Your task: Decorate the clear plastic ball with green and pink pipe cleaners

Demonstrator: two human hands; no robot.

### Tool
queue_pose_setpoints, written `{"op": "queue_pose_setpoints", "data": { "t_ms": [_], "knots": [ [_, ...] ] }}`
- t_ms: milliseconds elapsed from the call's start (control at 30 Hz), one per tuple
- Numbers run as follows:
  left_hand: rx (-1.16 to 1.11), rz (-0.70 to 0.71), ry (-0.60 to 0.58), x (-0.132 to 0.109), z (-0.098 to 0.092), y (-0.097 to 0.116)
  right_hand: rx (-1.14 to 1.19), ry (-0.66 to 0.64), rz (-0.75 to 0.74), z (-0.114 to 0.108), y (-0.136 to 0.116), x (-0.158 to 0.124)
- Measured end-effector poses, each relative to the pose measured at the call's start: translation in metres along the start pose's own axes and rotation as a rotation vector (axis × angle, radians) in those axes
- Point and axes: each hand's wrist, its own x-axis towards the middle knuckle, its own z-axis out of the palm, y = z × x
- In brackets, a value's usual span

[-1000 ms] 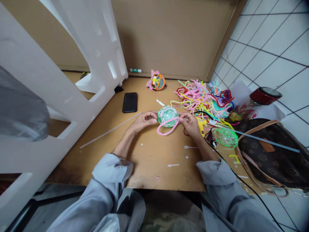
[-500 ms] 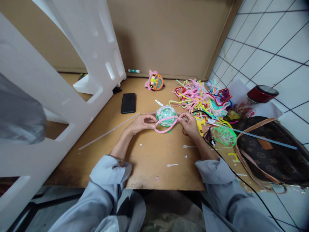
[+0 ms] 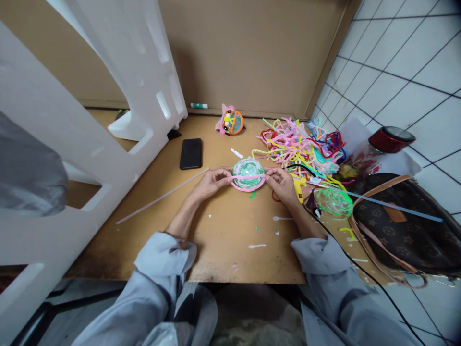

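Note:
A pink pipe cleaner loop (image 3: 248,177) is stretched between my two hands, in front of a clear round piece with green and white streaks (image 3: 248,165). My left hand (image 3: 216,182) pinches the loop's left end at the side of the round piece. The opposite end is pinched by my right hand (image 3: 281,183). One strand of the loop crosses the round piece and the other curves along its lower edge. Some fingers of both hands are hidden behind it. A yellow glue gun (image 3: 298,186) lies just right of my right hand, partly covered by it.
A heap of coloured pipe cleaners (image 3: 298,144) lies at the back right, near a brown handbag (image 3: 403,226) and a second green round piece (image 3: 334,203). A black phone (image 3: 190,154), a small decorated figure (image 3: 231,121) and a white partition (image 3: 144,72) stand left and behind. A black cord (image 3: 345,251) runs right.
The pink loop has risen and narrowed: its upper strand is now straight across the round piece, and its lower strand sits against the edge. My left hand has shifted slightly.

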Motion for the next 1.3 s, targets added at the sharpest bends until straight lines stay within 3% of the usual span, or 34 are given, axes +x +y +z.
{"op": "queue_pose_setpoints", "data": {
  "t_ms": [567,1067,1300],
  "knots": [
    [0.136,0.064,0.111,0.0,0.007,-0.004,-0.048,-0.005,0.0,0.0,-0.004,-0.002],
    [-0.134,0.006,0.165,0.005,0.012,-0.017,0.01,-0.037,-0.001,-0.004,-0.005,0.0],
    [-0.111,0.017,0.22,0.004,0.009,-0.013,0.024,-0.057,-0.039,0.003,0.001,0.0]
  ]
}}
